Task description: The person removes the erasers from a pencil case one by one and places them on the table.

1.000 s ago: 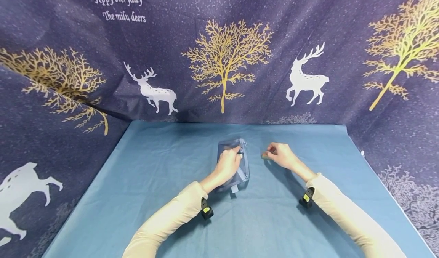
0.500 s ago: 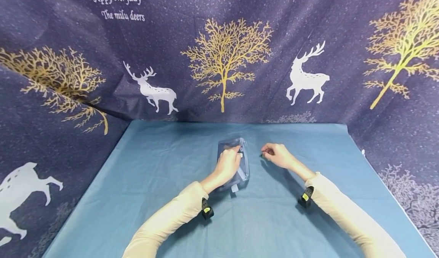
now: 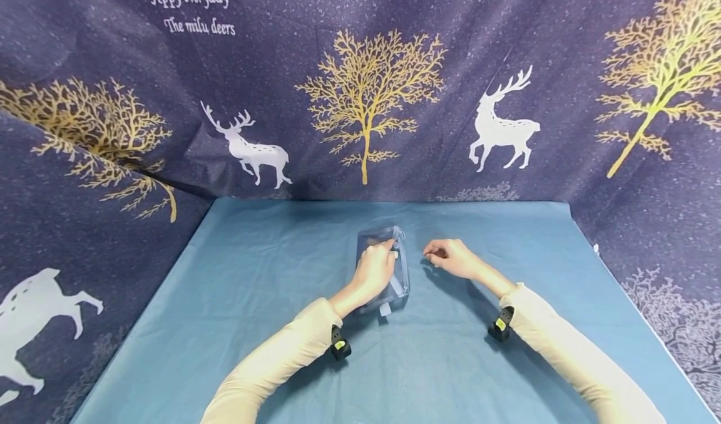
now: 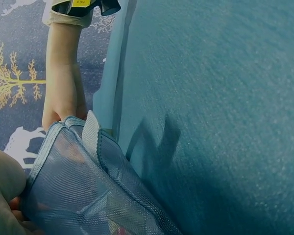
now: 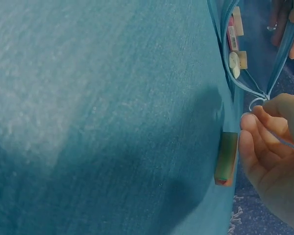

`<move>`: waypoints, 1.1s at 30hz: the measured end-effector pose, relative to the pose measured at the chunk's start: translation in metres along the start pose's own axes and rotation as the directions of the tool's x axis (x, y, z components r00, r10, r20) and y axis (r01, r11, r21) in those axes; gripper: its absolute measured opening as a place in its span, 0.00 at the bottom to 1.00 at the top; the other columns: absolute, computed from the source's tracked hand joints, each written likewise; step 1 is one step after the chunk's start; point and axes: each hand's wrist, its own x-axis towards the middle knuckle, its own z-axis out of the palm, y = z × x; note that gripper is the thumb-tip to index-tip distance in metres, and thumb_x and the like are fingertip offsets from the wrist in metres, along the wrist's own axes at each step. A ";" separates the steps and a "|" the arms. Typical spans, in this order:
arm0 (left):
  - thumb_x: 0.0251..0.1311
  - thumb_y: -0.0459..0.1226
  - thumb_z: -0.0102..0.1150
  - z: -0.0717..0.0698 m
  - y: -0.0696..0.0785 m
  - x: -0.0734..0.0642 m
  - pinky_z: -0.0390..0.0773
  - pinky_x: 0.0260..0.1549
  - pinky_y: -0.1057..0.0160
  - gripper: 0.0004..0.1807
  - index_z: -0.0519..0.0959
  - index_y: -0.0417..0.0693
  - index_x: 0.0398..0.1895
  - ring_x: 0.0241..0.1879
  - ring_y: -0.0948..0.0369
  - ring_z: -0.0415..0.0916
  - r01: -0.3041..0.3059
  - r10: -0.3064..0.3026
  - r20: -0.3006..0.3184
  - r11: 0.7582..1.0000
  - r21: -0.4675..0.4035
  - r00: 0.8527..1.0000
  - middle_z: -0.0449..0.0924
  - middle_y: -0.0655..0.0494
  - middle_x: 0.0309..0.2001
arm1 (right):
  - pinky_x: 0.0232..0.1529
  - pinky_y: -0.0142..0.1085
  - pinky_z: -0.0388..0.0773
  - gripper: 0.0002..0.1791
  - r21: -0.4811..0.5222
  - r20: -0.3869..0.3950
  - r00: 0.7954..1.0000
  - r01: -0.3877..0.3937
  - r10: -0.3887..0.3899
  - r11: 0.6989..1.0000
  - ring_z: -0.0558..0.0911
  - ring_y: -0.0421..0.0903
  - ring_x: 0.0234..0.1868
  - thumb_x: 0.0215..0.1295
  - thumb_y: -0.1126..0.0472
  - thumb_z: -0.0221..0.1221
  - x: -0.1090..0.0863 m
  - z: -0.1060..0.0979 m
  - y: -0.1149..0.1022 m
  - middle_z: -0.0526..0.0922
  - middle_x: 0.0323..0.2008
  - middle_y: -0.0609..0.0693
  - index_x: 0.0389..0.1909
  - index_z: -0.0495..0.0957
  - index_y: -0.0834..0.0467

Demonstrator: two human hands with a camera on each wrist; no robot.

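Note:
A blue-grey mesh zipper pouch point(image 3: 383, 274) stands near the table's middle, its mouth gaping toward the right. My left hand point(image 3: 373, 267) grips its upper edge, and in the left wrist view fingers point(image 4: 5, 181) lie along the mesh. Inside the pouch are a pink item point(image 5: 232, 36), a pale rounded piece point(image 5: 234, 64) and tan blocks. Just right of the pouch my right hand point(image 3: 453, 259) hovers with bent fingers, a gap showing between thumb and forefinger. Below these fingertips a small green-brown block point(image 5: 226, 159) lies on the cloth; from the head the hand hides it.
Blue cloth point(image 3: 270, 248) covers the table. Behind it and at both sides hangs a dark curtain point(image 3: 327, 161) printed with deer and trees. A white tag point(image 3: 385, 309) sticks out at the pouch's near end. Black cameras are strapped on both wrists.
The right hand has shifted slightly left, over the small block, which was visible by its fingertips a second ago. The left hand and pouch have stayed in place.

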 end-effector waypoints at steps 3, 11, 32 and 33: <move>0.64 0.36 0.45 -0.001 0.000 0.001 0.76 0.25 0.67 0.19 0.72 0.39 0.56 0.24 0.63 0.75 0.004 -0.004 -0.002 1.000 -0.003 1.000 0.81 0.47 0.47 | 0.27 0.29 0.76 0.09 0.002 -0.004 1.000 0.005 -0.005 1.000 0.82 0.45 0.27 0.63 0.61 0.54 0.001 0.001 0.000 0.84 0.33 0.53 0.41 0.79 0.59; 0.63 0.34 0.45 -0.002 -0.001 0.000 0.68 0.15 0.71 0.19 0.72 0.39 0.57 0.13 0.67 0.66 0.036 -0.035 0.021 0.998 -0.049 0.999 0.82 0.46 0.39 | 0.28 0.28 0.76 0.09 0.015 0.022 0.999 0.027 -0.028 1.000 0.82 0.45 0.27 0.62 0.63 0.54 0.001 0.002 -0.001 0.84 0.30 0.51 0.40 0.79 0.60; 0.61 0.33 0.46 -0.001 -0.003 0.001 0.68 0.15 0.71 0.19 0.73 0.40 0.56 0.11 0.68 0.64 0.026 -0.024 0.052 0.999 -0.042 0.998 0.76 0.56 0.18 | 0.38 0.28 0.78 0.08 0.023 0.073 0.992 0.098 -0.099 0.995 0.82 0.37 0.33 0.60 0.62 0.57 0.006 0.010 -0.017 0.84 0.34 0.49 0.39 0.79 0.57; 0.61 0.33 0.47 -0.001 -0.003 0.002 0.68 0.15 0.71 0.19 0.73 0.40 0.56 0.11 0.68 0.64 0.024 -0.022 0.051 0.999 -0.038 0.998 0.77 0.55 0.19 | 0.38 0.28 0.78 0.08 0.026 0.070 0.992 0.104 -0.106 0.994 0.82 0.37 0.33 0.60 0.62 0.57 0.007 0.011 -0.016 0.85 0.34 0.50 0.39 0.79 0.57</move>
